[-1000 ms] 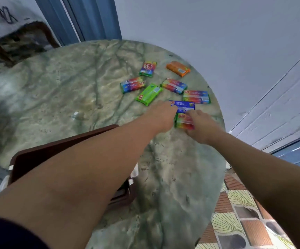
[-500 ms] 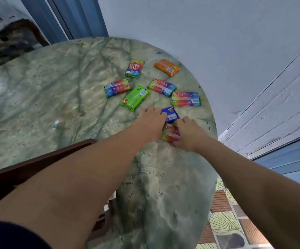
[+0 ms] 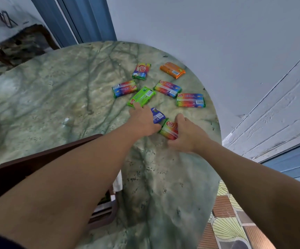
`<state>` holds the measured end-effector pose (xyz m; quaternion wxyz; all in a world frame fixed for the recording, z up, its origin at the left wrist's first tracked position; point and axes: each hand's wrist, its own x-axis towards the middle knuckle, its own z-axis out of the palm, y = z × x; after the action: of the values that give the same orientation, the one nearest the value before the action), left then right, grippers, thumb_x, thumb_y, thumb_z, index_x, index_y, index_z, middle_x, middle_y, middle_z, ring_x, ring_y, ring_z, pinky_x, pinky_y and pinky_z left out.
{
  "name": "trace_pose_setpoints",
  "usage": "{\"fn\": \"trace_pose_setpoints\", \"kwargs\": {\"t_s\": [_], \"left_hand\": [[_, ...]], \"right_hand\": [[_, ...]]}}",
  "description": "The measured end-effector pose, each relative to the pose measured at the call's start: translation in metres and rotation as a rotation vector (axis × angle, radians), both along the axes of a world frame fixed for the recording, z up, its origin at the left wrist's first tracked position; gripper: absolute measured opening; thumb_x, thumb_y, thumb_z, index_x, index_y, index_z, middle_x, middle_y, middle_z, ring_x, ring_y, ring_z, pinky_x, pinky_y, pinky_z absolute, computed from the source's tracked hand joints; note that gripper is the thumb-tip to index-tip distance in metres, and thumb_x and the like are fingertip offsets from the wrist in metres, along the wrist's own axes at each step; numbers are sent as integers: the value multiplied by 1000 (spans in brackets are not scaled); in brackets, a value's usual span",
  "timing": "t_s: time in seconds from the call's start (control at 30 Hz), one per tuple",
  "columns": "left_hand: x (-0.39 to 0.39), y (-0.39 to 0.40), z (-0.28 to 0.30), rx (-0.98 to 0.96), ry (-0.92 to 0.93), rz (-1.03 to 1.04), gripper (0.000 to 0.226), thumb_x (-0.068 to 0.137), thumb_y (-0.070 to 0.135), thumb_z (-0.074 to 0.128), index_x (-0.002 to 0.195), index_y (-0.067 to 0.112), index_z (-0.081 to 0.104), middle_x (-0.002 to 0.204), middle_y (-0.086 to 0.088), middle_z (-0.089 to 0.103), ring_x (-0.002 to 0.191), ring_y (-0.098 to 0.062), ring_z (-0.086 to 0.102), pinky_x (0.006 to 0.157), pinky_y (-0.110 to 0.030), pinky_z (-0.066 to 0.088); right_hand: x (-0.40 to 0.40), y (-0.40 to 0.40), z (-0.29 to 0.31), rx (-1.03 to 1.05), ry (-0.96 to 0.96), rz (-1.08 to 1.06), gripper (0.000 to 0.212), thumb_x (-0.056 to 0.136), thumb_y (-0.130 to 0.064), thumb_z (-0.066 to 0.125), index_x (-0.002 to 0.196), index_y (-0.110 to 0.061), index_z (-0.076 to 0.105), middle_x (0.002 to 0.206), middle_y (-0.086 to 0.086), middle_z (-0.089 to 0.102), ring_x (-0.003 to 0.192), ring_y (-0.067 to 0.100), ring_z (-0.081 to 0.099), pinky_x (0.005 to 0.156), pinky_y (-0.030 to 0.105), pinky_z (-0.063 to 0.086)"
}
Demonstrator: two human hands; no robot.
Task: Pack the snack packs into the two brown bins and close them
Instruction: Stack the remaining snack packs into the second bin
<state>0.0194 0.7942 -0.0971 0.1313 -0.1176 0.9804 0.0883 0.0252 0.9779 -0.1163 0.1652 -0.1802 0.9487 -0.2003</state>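
Eight rectangular foil snack packs are seen on the round green marbled surface [image 3: 73,97]: five rainbow-striped, one green [image 3: 141,96], one orange [image 3: 172,70], one blue [image 3: 157,115]. Only a round red logo is discernible; its lettering is unreadable. The nearest rainbow pack [image 3: 169,130] is gripped by the curled right hand [image 3: 187,135]. The blue pack is covered by the left hand [image 3: 143,121], fingers touching the green one. One brown bin [image 3: 37,159] is seen beneath the left forearm.

Home, marble table [image 3: 59,97], patterned floor tiles [image 3: 228,229]

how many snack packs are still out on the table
8: six lie loose, the orange pack, green pack and four rainbow packs; the left hand covers a blue pack; the right hand grips another. None looks hidden.
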Motion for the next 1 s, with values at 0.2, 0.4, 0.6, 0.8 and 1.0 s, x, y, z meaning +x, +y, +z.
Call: {"fn": "trace_pose_setpoints", "kwargs": {"t_s": [0.2, 0.4, 0.6, 0.8, 1.0], "left_hand": [[46, -40, 46, 248, 312, 91, 70, 79, 45, 74, 126, 11, 34, 117, -11, 51, 99, -31, 59, 78, -39, 48], [125, -109, 79, 139, 470, 121, 74, 76, 50, 71, 128, 12, 34, 110, -9, 55, 93, -32, 59, 72, -39, 46], [208, -175, 84, 54, 446, 177, 69, 79, 52, 69, 127, 15, 35, 100, -4, 58, 80, -28, 61, 66, -40, 50], [266, -218, 62, -26, 398, 103, 65, 78, 55, 68, 121, 21, 33, 102, 1, 55, 76, -20, 56, 58, -34, 40], [296, -247, 32, -13, 277, -77, 73, 79, 59, 68, 134, 27, 32, 123, 6, 54, 100, -13, 54, 81, -33, 52]], "right_hand": [[19, -48, 32, -191, 42, -48, 53, 76, -58, 66, 108, -23, 41, 91, -2, 57, 78, 18, 59, 69, 40, 52], [59, -123, 68, -318, 104, 41, 56, 71, -57, 67, 107, -22, 43, 89, -3, 62, 77, 18, 61, 71, 41, 54], [106, -178, 82, -259, 173, 185, 66, 64, -63, 64, 114, -28, 39, 95, -5, 63, 82, 22, 63, 75, 43, 55], [139, -198, 77, -98, 288, 375, 74, 72, -57, 71, 130, -25, 39, 113, -3, 57, 92, 23, 61, 73, 36, 47], [151, -204, 61, 2, 220, 537, 69, 68, -55, 72, 126, -34, 42, 111, -12, 57, 97, 16, 58, 78, 38, 53]]}}
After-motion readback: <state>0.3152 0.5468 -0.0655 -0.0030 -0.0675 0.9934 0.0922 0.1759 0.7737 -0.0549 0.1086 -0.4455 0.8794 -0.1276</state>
